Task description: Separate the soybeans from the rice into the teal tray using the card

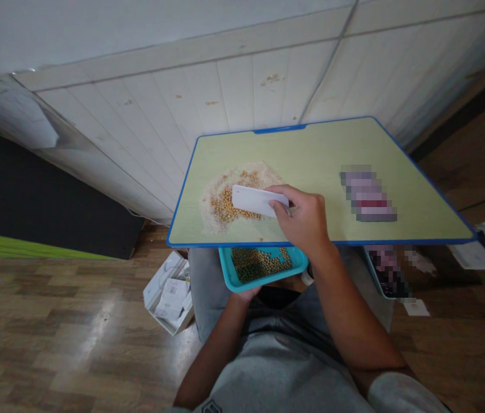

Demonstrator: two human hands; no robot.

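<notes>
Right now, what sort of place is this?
Likely a room in a home, though a small workroom is possible. Signs: wood-look flooring, marked white wall panelling, and a small blue-edged table by the wall.

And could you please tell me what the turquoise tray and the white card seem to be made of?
The turquoise tray looks like smooth plastic, given its even colour and rounded corners. The white card, smooth and flat, may be stiff plastic or coated cardboard.
</notes>
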